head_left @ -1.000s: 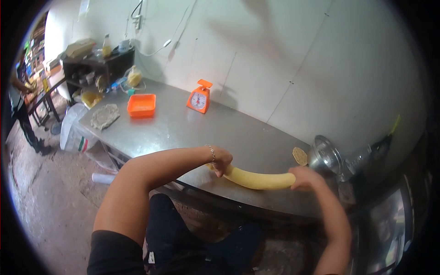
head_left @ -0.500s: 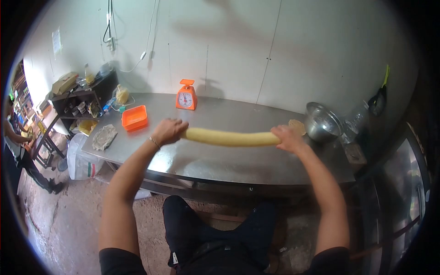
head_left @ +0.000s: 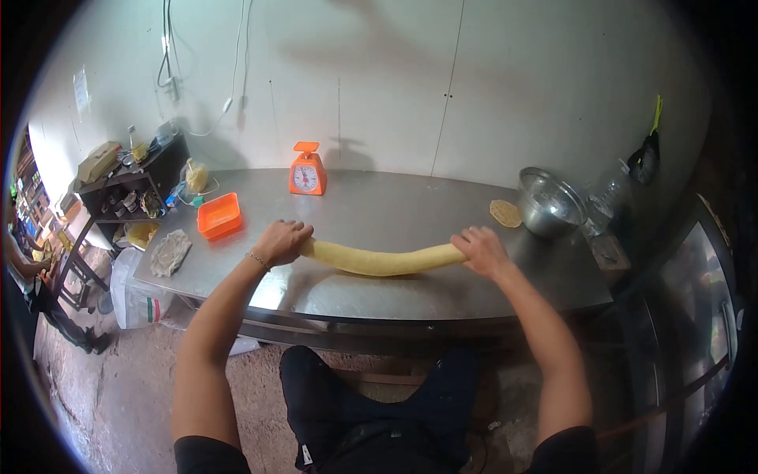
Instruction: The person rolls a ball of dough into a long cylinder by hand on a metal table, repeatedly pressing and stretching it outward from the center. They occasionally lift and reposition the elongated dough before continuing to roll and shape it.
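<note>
Gripping a dough roll (head_left: 379, 261) at both ends, with left hand (head_left: 282, 241) wrapped round the left end and right hand (head_left: 482, 251) closed over the right. Stretched across the near middle of the table (head_left: 395, 201), sagging midway. Beyond, scale (head_left: 306, 170) far left, bowl (head_left: 549, 207) far right.

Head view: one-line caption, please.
Left hand and right hand hold a long dough roll by its ends at the steel table.
</note>
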`<state>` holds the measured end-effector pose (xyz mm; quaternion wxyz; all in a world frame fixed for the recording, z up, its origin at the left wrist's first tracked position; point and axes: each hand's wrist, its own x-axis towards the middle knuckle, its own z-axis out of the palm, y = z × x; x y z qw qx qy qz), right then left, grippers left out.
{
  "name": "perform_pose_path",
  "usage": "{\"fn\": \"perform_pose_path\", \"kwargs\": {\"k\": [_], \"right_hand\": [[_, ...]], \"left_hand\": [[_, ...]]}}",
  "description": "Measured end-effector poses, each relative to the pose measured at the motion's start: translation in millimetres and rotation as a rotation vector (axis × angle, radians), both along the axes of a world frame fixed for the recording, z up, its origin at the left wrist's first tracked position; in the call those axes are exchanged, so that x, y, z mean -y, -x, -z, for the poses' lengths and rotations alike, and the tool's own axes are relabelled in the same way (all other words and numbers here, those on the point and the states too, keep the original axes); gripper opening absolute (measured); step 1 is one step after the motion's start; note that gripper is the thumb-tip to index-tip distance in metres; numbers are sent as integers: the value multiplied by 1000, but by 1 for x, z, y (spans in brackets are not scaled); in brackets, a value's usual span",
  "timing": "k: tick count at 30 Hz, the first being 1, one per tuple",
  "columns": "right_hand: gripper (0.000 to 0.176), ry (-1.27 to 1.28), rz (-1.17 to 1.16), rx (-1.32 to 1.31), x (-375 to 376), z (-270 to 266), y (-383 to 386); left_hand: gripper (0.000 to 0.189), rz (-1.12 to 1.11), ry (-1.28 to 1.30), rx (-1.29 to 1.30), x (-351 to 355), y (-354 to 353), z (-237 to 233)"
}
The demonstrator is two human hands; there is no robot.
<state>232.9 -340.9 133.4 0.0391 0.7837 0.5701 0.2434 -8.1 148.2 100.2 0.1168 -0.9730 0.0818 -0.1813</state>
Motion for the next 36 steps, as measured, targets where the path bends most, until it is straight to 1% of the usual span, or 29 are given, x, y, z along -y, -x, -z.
{"fn": "perform_pose_path", "kwargs": {"k": [1, 4, 5, 6, 8, 9, 11, 12, 14, 15, 17, 18, 19, 20, 22, 24, 25, 26, 28, 29, 31, 32, 36], "right_hand": [[55, -6, -11, 35, 1, -6, -3], [60, 11, 3, 67, 8, 4, -8], [61, 18, 19, 69, 9, 8, -10], [63, -1, 19, 3, 10, 22, -12], [65, -39, 18, -127, 12, 60, -12], [68, -47, 41, -209, 12, 62, -10], [73, -64, 89, -375, 16, 62, -3], [76, -55, 117, -468, 18, 50, 6], [82, -48, 176, -650, 10, 18, 17], [84, -152, 152, -693, -1, 17, 8], [85, -334, 148, -745, -34, 6, 4], [84, -415, 163, -744, -60, -7, 9], [83, -484, 131, -708, -90, -5, 2], [82, -551, 98, -673, -121, 7, -7], [80, -570, 143, -641, -178, 33, -17], [81, -565, 262, -695, -207, 89, -25], [81, -560, 322, -721, -211, 107, -21], [82, -427, 411, -724, -207, 107, -6], [84, -162, 582, -724, -194, 87, 27], [88, -126, 517, -694, -184, 85, 34], [84, -18, 548, -727, -179, 84, 45], [82, 22, 558, -725, -180, 78, 43], [81, 28, 480, -603, -170, 96, 50]], "left_hand": [[32, 7, -22, 21, 1, 1, -6], [30, 31, -11, 98, -11, 1, 7], [30, 0, 9, 104, -8, 4, 15], [30, -36, 64, 64, -4, 6, 27], [34, -4, 167, -89, -4, 8, 59], [48, -3, 199, -135, 6, 16, 48], [60, 48, 226, -163, 13, 25, 19], [66, 71, 248, -183, 18, 27, 10], [75, 88, 249, -140, 28, 21, -6], [79, 102, 243, -119, 33, 10, -13], [82, 87, 390, -9, 55, -26, -18], [83, 75, 462, 57, 71, -48, -20], [83, 17, 571, 58, 90, -72, -21], [82, -42, 680, 59, 110, -95, -19], [86, -109, 733, -15, 140, -138, -5], [92, -214, 956, -167, 151, -161, 37], [96, -266, 1067, -244, 156, -163, 50], [97, -305, 934, -326, 163, -155, 52], [101, -376, 657, -477, 173, -142, 45], [99, -372, 617, -496, 171, -139, 48], [98, -366, 618, -488, 176, -129, 58], [98, -358, 612, -461, 177, -127, 52], [98, -297, 563, -458, 189, -99, 40]]}}
